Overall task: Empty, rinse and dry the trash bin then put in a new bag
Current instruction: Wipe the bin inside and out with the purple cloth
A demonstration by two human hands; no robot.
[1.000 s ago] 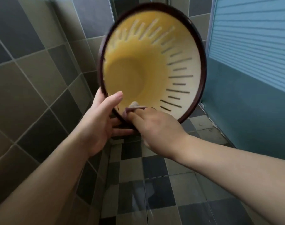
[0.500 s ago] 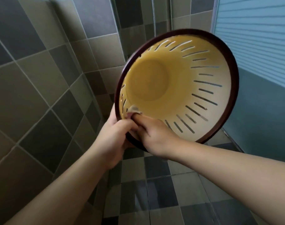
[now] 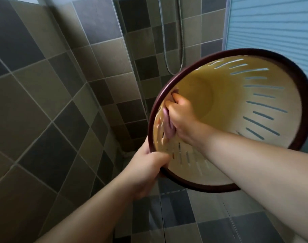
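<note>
One round yellow plastic trash bin with slotted walls and a dark maroon rim point(image 3: 272, 109) is what we're holding up in the air, tipped on its side, mouth facing us. We're gripping its lower-left rim with the left hand point(image 3: 146, 174), fingers curled over the edge. We're reaching the right hand point(image 3: 180, 118) inside, fingers curled round a small pinkish cloth point(image 3: 168, 125) and pressing it against the left inner wall. Behind the bin, a metal shower hose point(image 3: 182, 50) is hanging on the grey-brown tiled wall point(image 3: 44, 102); a blue slatted panel point(image 3: 272, 23) is standing right; checkered floor tiles point(image 3: 177, 211) are lying below.
</note>
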